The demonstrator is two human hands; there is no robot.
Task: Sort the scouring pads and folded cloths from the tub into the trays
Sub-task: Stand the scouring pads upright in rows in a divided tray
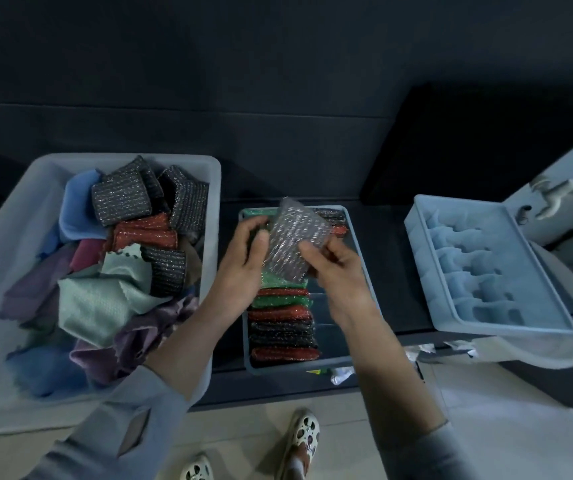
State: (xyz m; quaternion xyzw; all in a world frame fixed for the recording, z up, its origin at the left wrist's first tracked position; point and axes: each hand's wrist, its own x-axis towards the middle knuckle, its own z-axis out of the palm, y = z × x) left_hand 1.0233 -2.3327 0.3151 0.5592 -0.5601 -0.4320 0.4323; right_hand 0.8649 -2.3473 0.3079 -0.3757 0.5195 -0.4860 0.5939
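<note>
Both hands, left (243, 261) and right (338, 268), grasp a grey pad (293, 242) by its edges above the middle tray (364, 271), right of the tub (208, 188).

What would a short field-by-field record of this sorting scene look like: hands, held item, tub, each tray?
left hand: grips the grey pad
right hand: pinches the same pad
grey pad: held above the middle tray
tub: loose cloths, dark and red pads
middle tray: row of red, green, dark pads
right tray: dividers, no pads visible
</note>
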